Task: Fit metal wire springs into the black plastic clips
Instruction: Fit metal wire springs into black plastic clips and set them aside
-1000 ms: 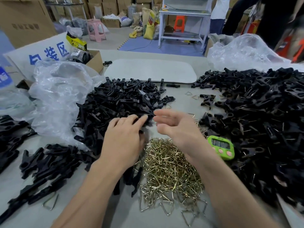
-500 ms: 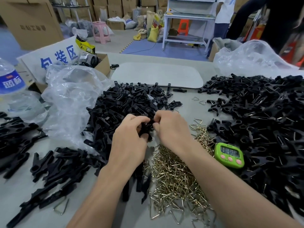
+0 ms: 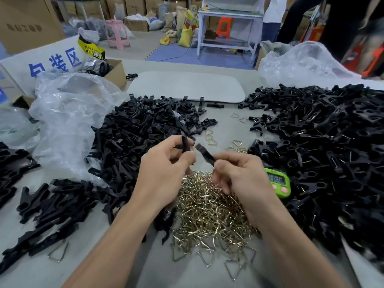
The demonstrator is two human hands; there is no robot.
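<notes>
Two clip halves at mid-frame, tips near, not joined. Left clip half [image 3: 185, 144] pinched upright in curled fingers of left hand [image 3: 164, 171]; right clip half [image 3: 204, 155] pinched slanting in right hand [image 3: 239, 173]. Judged step: pairing halves. Next: line up, then take spring from spring pile [image 3: 207, 206], lower centre.

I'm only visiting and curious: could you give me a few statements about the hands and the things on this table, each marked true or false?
1. The left hand holds a black piece. True.
2. The right hand is empty. False: it pinches a second piece.
3. The timer is red. False: it is green.
4. The springs lie heaped between the forearms. True.
</notes>
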